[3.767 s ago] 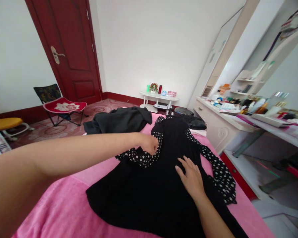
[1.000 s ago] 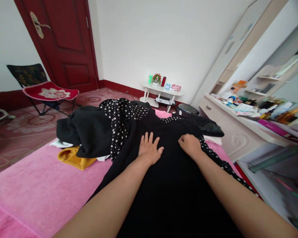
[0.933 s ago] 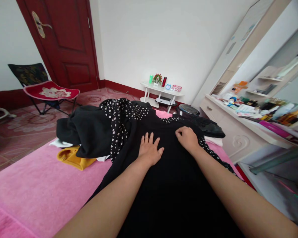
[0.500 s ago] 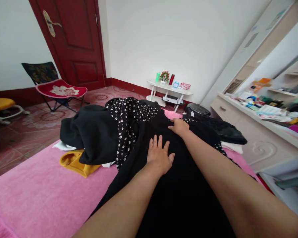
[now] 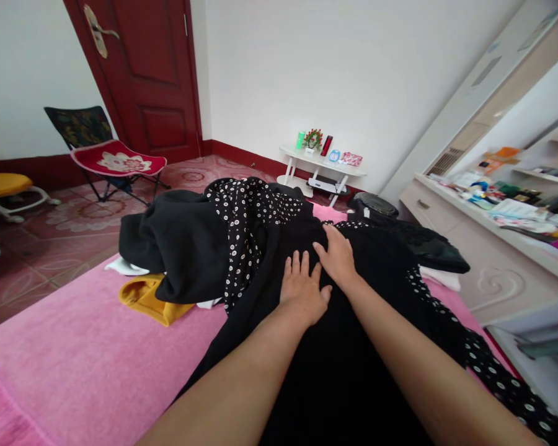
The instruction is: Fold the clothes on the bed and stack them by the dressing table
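1. Pressing flat with fingers spread, the left hand [image 5: 303, 290] lies on the black fabric dress [image 5: 344, 347], gripping nothing.
2. Just at its 1 o'clock, the right hand [image 5: 337, 255] rests palm-down and open on the same cloth, touching the left fingertips.
3. The dress lies spread on the pink towelling bed cover [image 5: 74, 365]; its white-dotted black sleeve [image 5: 248, 214] is draped at 10 o'clock over a heap of black garments [image 5: 177, 238].
4. A mustard-yellow cloth [image 5: 144, 298] sticks out beneath that heap.
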Demonstrator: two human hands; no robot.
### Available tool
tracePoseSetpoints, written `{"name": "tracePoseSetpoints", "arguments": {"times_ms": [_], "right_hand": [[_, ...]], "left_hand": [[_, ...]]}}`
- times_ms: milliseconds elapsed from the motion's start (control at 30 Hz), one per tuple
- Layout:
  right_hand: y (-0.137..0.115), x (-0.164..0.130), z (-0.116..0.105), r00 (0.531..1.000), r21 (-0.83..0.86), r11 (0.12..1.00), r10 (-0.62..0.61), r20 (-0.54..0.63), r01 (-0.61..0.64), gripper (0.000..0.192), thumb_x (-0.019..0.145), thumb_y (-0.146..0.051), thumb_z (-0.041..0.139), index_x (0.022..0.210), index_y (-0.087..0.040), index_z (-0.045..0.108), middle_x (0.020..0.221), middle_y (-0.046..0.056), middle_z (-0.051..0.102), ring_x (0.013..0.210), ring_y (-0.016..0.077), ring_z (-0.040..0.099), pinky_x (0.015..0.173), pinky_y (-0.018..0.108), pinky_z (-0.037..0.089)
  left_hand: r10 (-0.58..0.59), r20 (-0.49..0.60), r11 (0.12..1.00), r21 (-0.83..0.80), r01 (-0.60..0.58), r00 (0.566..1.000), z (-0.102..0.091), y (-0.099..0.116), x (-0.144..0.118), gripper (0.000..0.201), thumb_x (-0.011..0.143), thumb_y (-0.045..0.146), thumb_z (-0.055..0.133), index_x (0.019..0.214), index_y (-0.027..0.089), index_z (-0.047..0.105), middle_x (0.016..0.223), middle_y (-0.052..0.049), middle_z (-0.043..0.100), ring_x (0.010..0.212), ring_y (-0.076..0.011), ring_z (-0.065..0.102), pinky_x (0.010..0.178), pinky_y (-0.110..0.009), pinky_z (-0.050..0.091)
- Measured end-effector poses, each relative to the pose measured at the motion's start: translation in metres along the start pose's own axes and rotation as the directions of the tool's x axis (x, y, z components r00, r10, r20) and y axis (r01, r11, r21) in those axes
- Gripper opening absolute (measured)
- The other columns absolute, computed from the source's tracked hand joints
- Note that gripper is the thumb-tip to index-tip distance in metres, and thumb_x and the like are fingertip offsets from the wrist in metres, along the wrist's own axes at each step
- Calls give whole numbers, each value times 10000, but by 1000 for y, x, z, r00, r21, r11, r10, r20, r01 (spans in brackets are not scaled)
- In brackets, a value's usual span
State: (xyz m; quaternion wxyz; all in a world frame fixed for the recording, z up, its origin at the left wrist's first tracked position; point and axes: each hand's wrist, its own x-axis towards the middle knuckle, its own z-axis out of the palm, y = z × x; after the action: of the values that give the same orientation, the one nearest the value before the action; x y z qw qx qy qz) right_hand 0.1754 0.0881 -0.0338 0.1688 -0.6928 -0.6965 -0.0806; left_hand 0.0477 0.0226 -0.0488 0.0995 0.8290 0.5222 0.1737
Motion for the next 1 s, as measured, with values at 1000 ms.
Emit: {"name": "tracePoseSetpoints", "arguments": {"times_ms": [1000], "right_hand": [[-17, -218, -74, 989, -42, 989, 145, 17, -145, 469, 932, -402, 325, 1309, -191, 508, 1415, 90, 437, 1337, 269, 331, 1062, 487, 284]], "left_hand": [[437, 553, 899, -229, -374, 710, -101, -4, -132, 828, 756, 539, 589, 1420, 112, 337, 1521, -162, 160, 1398, -313, 146, 1115, -427, 215]]}}
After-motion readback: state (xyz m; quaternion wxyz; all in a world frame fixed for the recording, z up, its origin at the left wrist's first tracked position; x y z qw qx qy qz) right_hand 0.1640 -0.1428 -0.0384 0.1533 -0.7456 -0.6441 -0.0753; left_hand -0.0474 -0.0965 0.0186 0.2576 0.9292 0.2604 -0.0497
